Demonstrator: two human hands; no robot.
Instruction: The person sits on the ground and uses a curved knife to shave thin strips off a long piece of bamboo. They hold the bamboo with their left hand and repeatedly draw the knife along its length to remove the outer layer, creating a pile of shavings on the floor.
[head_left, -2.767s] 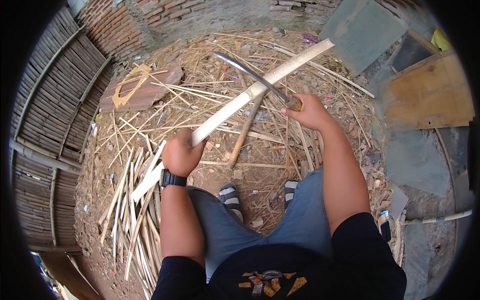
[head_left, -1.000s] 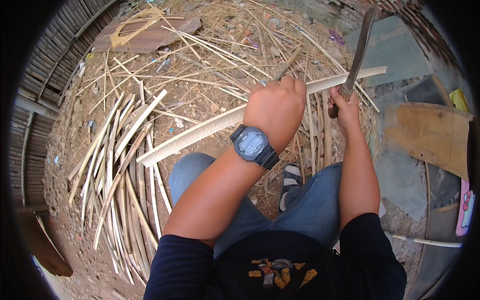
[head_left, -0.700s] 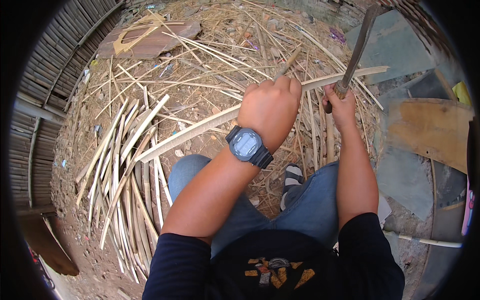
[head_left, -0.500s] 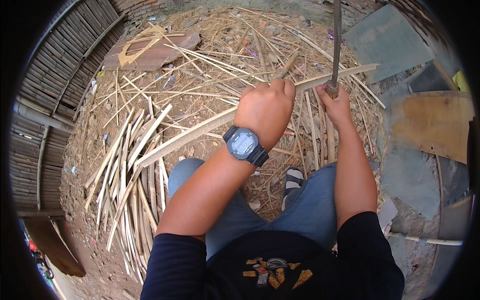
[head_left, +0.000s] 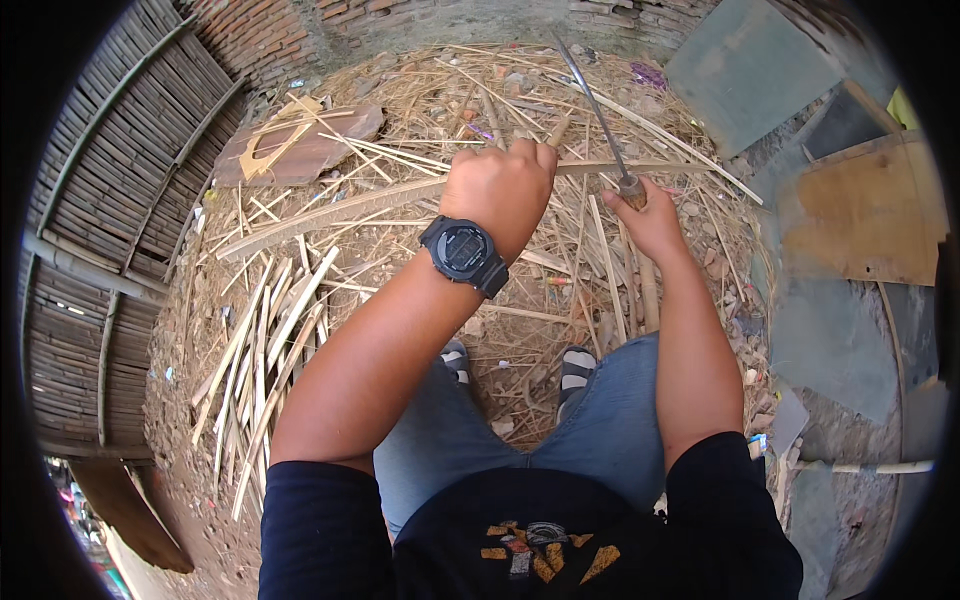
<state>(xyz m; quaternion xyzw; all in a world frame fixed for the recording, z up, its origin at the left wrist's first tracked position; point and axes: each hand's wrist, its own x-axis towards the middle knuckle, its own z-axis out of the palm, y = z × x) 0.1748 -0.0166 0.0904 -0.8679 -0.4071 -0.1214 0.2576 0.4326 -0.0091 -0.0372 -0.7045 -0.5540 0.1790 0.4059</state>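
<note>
My left hand (head_left: 500,190), with a black watch on its wrist, is closed around the middle of a long split bamboo strip (head_left: 340,208). The strip lies across in front of me, its left end nearer and its right end passing beyond my right hand. My right hand (head_left: 652,222) grips the wooden handle of a long-bladed knife (head_left: 600,112). Its narrow, slightly curved blade points away and leans left, crossing over the strip just above the handle. Whether blade and strip touch, I cannot tell. Beyond my left fingers a bamboo stick end (head_left: 562,128) shows.
A pile of split bamboo strips (head_left: 268,350) lies at left. Straw, rubble and loose slivers cover the ground. A brown board (head_left: 350,128) with offcuts lies far left. A woven bamboo wall (head_left: 100,200) stands left, a brick wall (head_left: 260,45) behind, and grey sheets (head_left: 750,70) at right.
The bamboo strip has shifted left and its left end is farther from me. Both hands moved slightly left. The knife blade tipped from upright to leaning left. My left foot has come into view.
</note>
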